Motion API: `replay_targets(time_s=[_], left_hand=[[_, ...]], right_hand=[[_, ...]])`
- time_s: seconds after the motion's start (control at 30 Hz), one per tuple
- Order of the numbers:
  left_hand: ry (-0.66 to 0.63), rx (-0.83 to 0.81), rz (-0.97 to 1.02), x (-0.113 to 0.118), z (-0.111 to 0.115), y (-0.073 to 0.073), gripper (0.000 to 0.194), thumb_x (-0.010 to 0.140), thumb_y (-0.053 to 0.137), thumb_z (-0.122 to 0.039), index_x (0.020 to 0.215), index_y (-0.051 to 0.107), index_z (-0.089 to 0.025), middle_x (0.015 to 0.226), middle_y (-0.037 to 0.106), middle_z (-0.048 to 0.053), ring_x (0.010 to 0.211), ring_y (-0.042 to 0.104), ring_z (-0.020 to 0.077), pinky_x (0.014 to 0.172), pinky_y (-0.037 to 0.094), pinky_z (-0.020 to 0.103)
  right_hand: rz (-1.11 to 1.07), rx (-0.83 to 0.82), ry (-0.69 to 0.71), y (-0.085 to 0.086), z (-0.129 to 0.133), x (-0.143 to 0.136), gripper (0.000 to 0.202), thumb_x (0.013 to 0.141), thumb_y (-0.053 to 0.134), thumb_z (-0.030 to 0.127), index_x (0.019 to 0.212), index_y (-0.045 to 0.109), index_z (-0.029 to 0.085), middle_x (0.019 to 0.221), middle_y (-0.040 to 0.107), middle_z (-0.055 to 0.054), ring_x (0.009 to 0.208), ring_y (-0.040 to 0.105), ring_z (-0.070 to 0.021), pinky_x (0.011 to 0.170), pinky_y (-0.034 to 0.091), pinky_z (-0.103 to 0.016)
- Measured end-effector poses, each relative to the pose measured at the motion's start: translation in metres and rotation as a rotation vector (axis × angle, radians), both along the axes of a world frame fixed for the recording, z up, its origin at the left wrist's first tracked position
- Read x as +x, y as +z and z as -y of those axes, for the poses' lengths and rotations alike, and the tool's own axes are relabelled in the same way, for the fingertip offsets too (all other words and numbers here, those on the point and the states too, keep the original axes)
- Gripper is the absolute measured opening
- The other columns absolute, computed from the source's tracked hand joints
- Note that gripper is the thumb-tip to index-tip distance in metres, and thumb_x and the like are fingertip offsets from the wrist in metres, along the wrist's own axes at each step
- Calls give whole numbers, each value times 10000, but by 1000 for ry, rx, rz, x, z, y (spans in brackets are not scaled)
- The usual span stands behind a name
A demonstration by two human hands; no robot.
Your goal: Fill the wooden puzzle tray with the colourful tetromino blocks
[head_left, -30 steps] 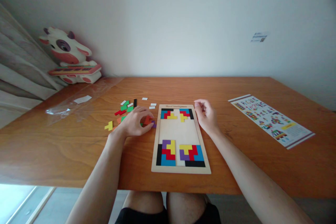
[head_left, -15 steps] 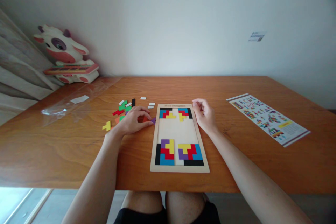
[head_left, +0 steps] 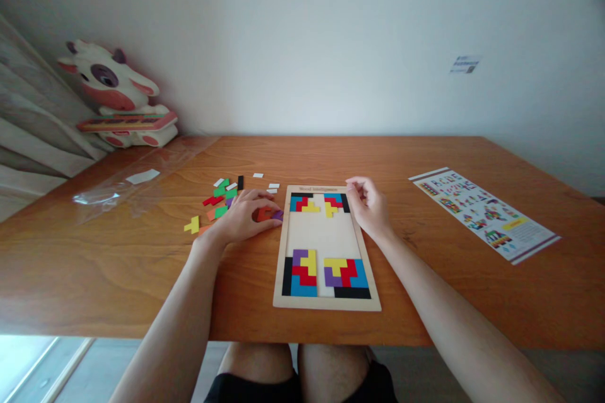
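Observation:
A wooden puzzle board (head_left: 321, 233) holds coloured block pieces in clusters at its four corners, with a bare middle. My left hand (head_left: 246, 217) lies over loose pieces at the board's left side, thumb and fingers apart. Its fingertips come close to the board's left edge; whether they touch it cannot be made out. A purple piece (head_left: 277, 215) and an orange piece (head_left: 262, 213) show in the gap between thumb and fingers. My right hand (head_left: 369, 204) rests loosely curled by the board's top right corner, with no piece visible in it.
Green pieces (head_left: 220, 211), a red piece (head_left: 212, 201) and a yellow piece (head_left: 192, 225) lie left of my left hand. White pieces (head_left: 258, 175) lie behind it. A printed pattern sheet (head_left: 482, 214) is at right. A plastic bag (head_left: 108, 192) and cow toy (head_left: 118, 94) stand left.
My left hand has shifted slightly right, nearer the board. The board has moved a little to the right. My right hand has stayed nearly still.

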State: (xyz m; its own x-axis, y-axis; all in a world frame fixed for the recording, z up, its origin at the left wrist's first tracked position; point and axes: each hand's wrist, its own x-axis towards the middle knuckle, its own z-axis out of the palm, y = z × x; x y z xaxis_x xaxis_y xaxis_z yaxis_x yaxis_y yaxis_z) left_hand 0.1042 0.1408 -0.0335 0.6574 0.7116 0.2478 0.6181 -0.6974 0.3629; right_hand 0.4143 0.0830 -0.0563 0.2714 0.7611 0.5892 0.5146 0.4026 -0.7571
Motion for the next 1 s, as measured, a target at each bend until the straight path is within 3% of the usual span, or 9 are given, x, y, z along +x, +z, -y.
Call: replay_targets(time_s=[0.4, 0.6, 0.73, 1.0], left_hand=[[41, -53, 103, 2, -2, 2, 346, 790, 706, -579, 781, 699, -233, 1123, 679, 74, 1065, 628, 254, 1004, 467, 449], [1, 30, 85, -1, -4, 0, 310, 866, 644, -545, 954, 732, -261, 991, 753, 22, 916, 679, 209, 882, 525, 360], [-19, 112, 83, 0, -4, 0, 296, 907, 604, -517, 976, 746, -267, 989, 769, 10, 926, 697, 208, 879, 532, 347], [57, 201, 24, 3, -1, -3, 378, 994, 456, -462, 1087, 731, -220, 1064, 765, 60, 973, 709, 219, 874, 556, 316]], right_hand=[[-28, -10, 25, 1, 0, -1, 168, 934, 564, 388, 952, 621, 232, 706, 597, 0, 600, 526, -143, 547, 440, -277], [-29, -23, 15, 1, 0, -2, 155, 928, 566, 377, 945, 622, 234, 699, 595, 8, 580, 521, -134, 536, 432, -269], [-12, -20, 12, 0, 0, -1, 151, 929, 565, 367, 952, 626, 231, 719, 611, 4, 592, 532, -133, 548, 436, -270], [0, -22, 11, -1, -1, 1, 151, 934, 557, 355, 964, 621, 222, 716, 605, 6, 595, 520, -126, 552, 423, -263]])
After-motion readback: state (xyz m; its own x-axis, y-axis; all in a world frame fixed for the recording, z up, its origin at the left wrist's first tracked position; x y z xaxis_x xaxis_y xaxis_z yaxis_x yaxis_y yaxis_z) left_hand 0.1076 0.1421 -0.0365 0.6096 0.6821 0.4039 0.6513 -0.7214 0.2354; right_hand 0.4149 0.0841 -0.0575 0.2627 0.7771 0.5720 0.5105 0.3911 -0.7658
